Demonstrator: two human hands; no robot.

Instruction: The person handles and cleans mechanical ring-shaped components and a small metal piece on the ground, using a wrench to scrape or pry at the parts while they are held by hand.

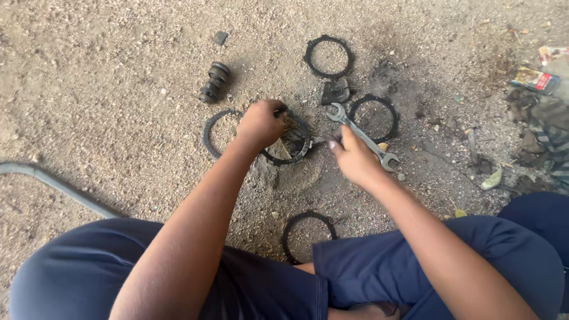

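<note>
Gripping: left hand [261,123] fisted on dark toothed metal ring [288,142]
Right hand [354,157]: fingers narrowed beside steel wrench [363,137]
Ground: gritty sand

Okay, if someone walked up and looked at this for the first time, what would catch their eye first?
Probably the two bare hands meeting at the middle of the sandy ground: the left hand closed over a dark ring assembly, the right hand beside a silver open-ended spanner. Next, the black rings scattered around them, one at the top and one near the knees, plus a ribbed black cylinder upper left.
</note>
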